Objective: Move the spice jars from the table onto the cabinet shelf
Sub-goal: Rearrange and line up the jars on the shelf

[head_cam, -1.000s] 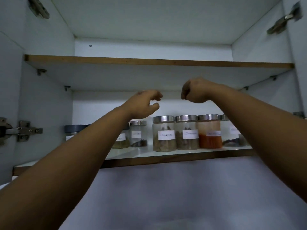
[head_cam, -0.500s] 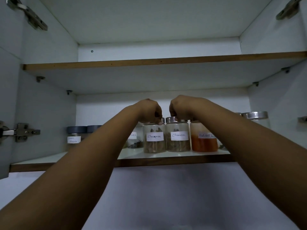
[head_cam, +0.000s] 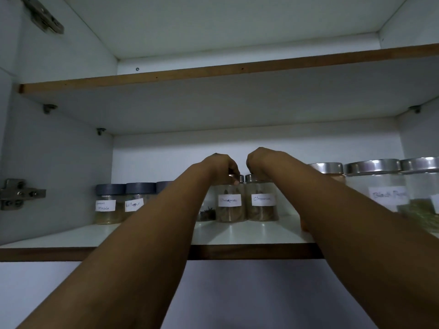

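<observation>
Both hands have dropped from mid-air onto the jar lids since a second ago, and the view has drawn closer to the shelf. At the centre of the frame the left hand (head_cam: 223,168) curls over the steel lid of the left cinnamon jar (head_cam: 230,201), fingertips pinching its rim, while the right hand (head_cam: 260,163) grips the lid of the right cinnamon jar (head_cam: 263,201) the same way. Holding from above looks like the sensible way to nudge each jar back without knocking its neighbours. The two jars stand upright, touching, on the lower shelf (head_cam: 249,235), well back from its front edge. Their white labels read roughly "Cinnamon" in handwriting. Toward the left of the frame stand dark-lidded jars: one marked "Masala" (head_cam: 106,203), another "Pepper" (head_cam: 134,202). At the right edge a bigger steel-lidded jar (head_cam: 380,186) reads "Black Pepper". The upper shelf (head_cam: 213,73) shows only its underside and front edge.
</observation>
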{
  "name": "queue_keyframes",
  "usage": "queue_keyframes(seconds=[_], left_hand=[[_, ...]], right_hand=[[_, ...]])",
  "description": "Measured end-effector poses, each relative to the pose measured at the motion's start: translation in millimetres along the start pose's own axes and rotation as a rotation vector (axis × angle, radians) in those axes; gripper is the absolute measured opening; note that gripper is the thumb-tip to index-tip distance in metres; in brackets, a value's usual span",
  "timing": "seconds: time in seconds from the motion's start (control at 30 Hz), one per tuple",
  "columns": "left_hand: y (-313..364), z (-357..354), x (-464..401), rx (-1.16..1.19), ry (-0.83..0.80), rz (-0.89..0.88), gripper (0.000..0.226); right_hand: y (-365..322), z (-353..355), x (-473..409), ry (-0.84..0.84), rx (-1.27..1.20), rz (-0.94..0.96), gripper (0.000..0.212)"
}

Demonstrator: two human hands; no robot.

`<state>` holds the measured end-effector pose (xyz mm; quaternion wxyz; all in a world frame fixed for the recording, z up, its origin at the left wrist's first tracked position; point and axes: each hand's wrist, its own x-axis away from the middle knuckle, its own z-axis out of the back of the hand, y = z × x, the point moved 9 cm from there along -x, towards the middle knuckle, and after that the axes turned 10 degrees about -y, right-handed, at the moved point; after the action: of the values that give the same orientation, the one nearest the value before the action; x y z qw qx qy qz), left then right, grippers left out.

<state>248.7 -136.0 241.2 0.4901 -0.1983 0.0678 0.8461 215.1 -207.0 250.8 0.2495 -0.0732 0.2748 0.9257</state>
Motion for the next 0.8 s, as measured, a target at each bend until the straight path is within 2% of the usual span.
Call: queue_keyframes(seconds=[0.17,0.27,0.4,0.5,0.53,0.57,0.63,0.8], left_hand=[[-11.7,-11.5,-20.9,-0.010,-0.003,-0.015,0.034],[-14.9,-12.5,-25.6,0.001,0.011,-0.009,0.034],[-16.5,-13.0,-24.0,0.037,0.052,-0.018,0.034],[-19.8,-15.1,-20.8,0.044,0.071,-0.030,0.036],[-20.9,-15.2,-19.9,0.057,0.077,-0.033,0.037],[-22.4,-14.0,-18.4,0.078,0.090,-0.033,0.038],[-25.9,-8.5,-14.9,0.129,0.134,-0.031,0.040],[-28.3,-8.8,-11.5,0.119,0.118,-0.044,0.030]], right_hand=[[-2.9,-8.8,-10.6,-0.024,0.019,-0.018,0.023],[-6.4,-5.3,-7.7,-0.002,-0.024,-0.040,0.005],[-9.8,-11.2,-6.8,-0.011,-0.103,-0.049,0.026],[-8.2,-15.0,-3.7,-0.022,-0.146,-0.060,0.009],[-7.8,-16.3,-2.6,-0.008,-0.161,-0.047,0.010],[-7.0,-17.9,-0.1,-0.001,-0.169,-0.044,0.022],[-6.1,-19.8,5.2,0.016,-0.182,-0.038,0.033],[-9.2,-19.7,10.2,0.012,-0.156,-0.031,0.034]])
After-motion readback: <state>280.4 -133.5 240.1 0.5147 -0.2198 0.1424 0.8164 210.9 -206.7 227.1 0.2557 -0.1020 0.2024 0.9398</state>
